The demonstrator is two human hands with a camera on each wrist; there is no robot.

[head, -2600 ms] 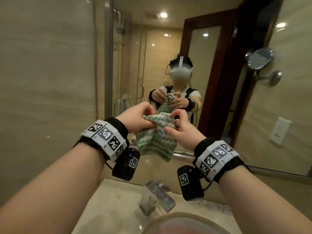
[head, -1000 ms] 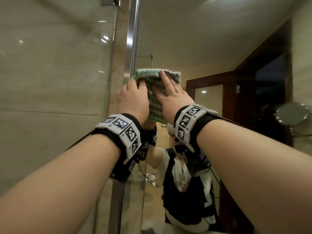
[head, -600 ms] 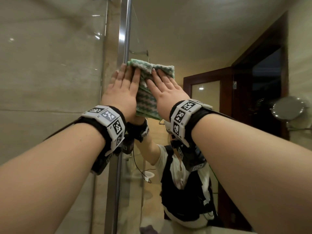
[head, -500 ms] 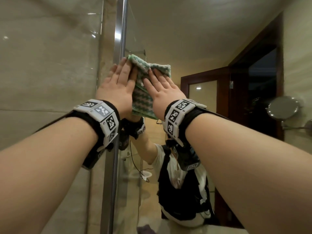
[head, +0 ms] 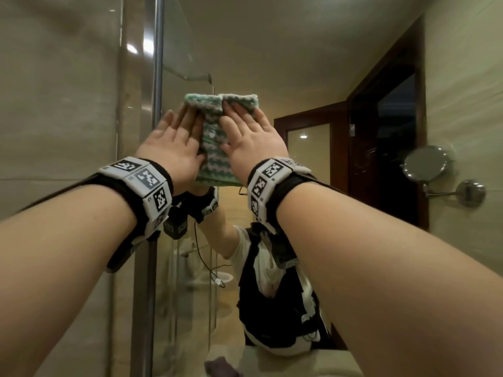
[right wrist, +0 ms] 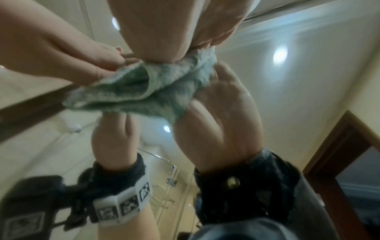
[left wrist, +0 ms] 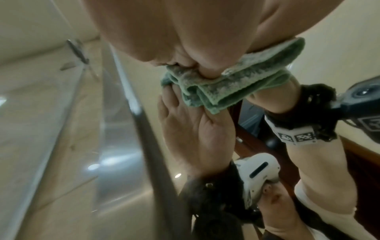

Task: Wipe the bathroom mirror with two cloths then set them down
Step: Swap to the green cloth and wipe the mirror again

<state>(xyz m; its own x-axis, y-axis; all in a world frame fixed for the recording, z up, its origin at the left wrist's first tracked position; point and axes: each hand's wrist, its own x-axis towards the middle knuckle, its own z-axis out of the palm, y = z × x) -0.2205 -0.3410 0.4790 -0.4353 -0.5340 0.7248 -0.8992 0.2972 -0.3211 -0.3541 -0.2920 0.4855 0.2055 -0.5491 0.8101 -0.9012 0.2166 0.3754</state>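
Nearest, two bare forearms wearing black wristbands with white coded tags (head: 147,183) are reaching up and forward. Beyond them the left hand (head: 174,144) and right hand (head: 251,142) are lying flat, fingers straight and spread, pressing a folded green-and-white zigzag-striped terry cloth (head: 215,148) against the large wall-mounted bathroom mirror (head: 272,63), near its chrome left edge strip (head: 156,77). Flat palms are probably spreading pressure so the cloth is keeping full contact with the glass. Farther right, a round chrome swing-arm vanity mirror (head: 424,164) is jutting from the wall.

Green zigzag cloths (head: 217,137) flat against mirror (head: 272,63)
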